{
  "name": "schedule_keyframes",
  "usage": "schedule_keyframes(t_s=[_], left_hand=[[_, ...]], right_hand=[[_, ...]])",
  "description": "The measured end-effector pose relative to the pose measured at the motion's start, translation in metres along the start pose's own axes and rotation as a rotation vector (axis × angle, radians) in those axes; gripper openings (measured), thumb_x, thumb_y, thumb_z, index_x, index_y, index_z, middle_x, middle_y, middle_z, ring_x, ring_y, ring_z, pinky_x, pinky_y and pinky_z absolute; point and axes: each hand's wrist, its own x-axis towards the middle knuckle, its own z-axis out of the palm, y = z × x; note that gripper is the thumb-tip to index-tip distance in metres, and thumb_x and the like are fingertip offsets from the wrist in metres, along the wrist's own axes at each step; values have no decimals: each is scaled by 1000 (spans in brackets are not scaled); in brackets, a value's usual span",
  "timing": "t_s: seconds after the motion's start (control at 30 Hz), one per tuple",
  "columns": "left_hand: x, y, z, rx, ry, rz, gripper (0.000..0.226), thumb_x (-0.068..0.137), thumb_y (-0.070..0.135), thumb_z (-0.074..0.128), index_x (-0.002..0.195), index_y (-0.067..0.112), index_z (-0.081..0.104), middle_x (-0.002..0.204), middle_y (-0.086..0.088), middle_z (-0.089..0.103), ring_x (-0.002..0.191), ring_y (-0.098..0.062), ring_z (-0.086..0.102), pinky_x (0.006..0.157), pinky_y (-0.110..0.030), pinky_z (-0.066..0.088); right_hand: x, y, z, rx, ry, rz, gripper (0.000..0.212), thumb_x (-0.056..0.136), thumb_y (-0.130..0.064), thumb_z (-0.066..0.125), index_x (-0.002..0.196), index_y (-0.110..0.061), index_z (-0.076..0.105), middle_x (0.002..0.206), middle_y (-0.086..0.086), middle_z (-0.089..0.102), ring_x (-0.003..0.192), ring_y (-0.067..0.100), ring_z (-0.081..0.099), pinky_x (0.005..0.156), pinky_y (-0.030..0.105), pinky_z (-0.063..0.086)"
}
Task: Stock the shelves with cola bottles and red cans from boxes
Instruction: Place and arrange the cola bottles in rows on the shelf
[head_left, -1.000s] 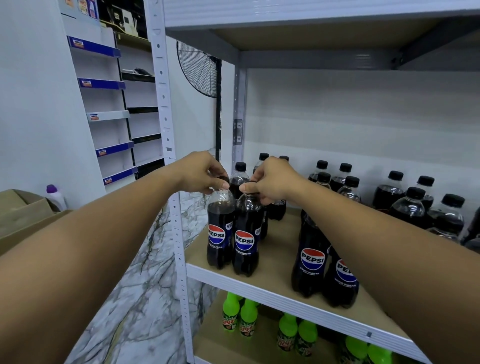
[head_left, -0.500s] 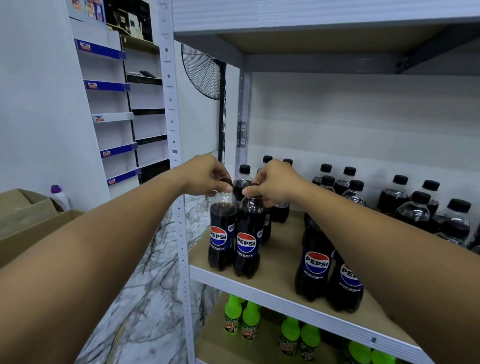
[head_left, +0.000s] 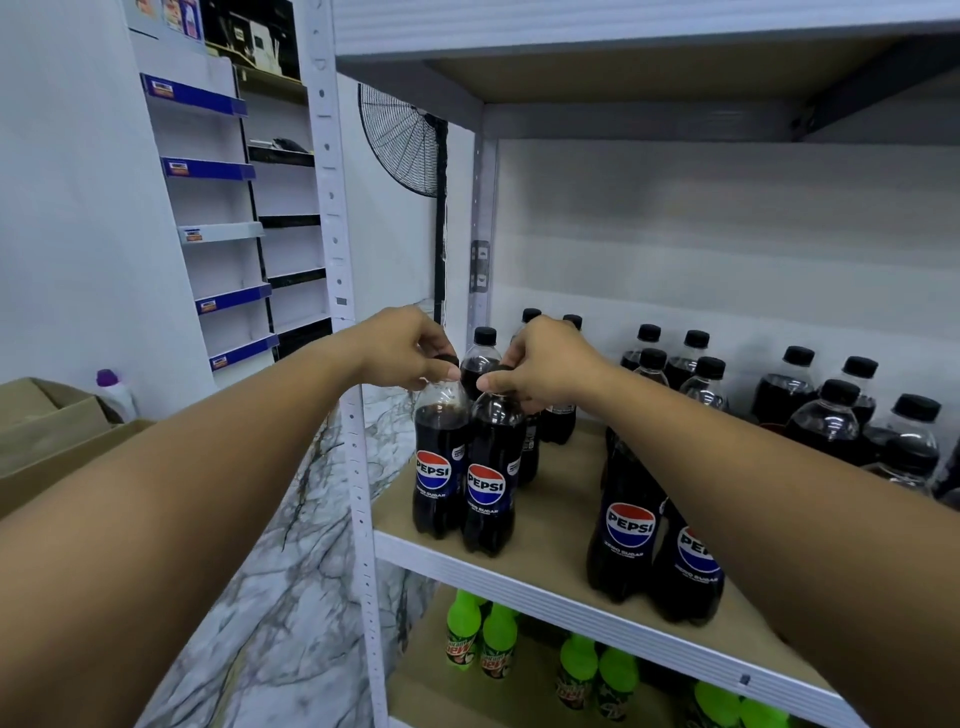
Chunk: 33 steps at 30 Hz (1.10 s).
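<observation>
Change: hardly anything has moved since a second ago; both hands keep hold of the same two bottle tops, and the pair stands on the same front-left spot of the shelf.
Left hand: left hand (head_left: 402, 347) has its fingers curled, pinching the cap of the left cola bottle (head_left: 438, 467).
Right hand: right hand (head_left: 545, 364) has its fingers curled round the cap of the right cola bottle (head_left: 491, 480).
Bottles: both stand upright, caps up, labels facing outward, side by side and touching, near the front edge of the shelf (head_left: 550, 519).
Nearby: more cola bottles (head_left: 631, 525) stand further right and along the back; green bottles (head_left: 462, 631) stand one level below.
Side: cardboard box (head_left: 57, 441) sits at far left.
</observation>
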Motion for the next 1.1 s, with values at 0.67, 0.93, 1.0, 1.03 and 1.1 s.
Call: schedule_keyframes(t_s=[0.67, 0.93, 1.0, 1.03, 1.1], left_hand=[[94, 22, -4, 222, 149, -60, 34, 95, 43, 71, 112, 14, 73, 113, -5, 71, 105, -23, 65, 88, -31, 49], [125, 13, 7, 418, 117, -63, 55, 83, 62, 75, 81, 8, 78, 70, 0, 67, 70, -11, 61, 67, -26, 45], [127, 11, 8, 419, 90, -63, 48, 81, 58, 78, 77, 10, 78, 63, 2, 69, 66, -8, 63, 67, -26, 47], [127, 10, 8, 409, 80, -57, 44, 82, 55, 80, 76, 11, 79, 64, 3, 71, 66, -8, 65, 68, -26, 50], [127, 8, 7, 392, 49, -39, 38, 84, 51, 79, 78, 14, 80, 66, 5, 74, 69, -7, 69, 72, -27, 54]], right_hand=[[75, 38, -41, -237, 43, 12, 49, 91, -36, 74, 112, 7, 69, 107, 24, 70, 65, 23, 59, 80, 43, 59], [109, 48, -27, -315, -43, 23, 36, 87, -36, 79, 95, -3, 67, 78, 14, 72, 64, 24, 75, 77, 38, 63], [112, 49, -27, -323, -58, 25, 36, 85, -36, 81, 91, -3, 68, 76, 14, 74, 70, 25, 76, 80, 39, 62], [113, 50, -27, -331, -66, 20, 35, 85, -37, 81, 90, -3, 69, 76, 13, 75, 75, 25, 76, 82, 39, 61], [115, 51, -28, -334, -84, -2, 33, 85, -34, 81, 94, -3, 74, 82, 12, 77, 79, 24, 75, 84, 38, 60]])
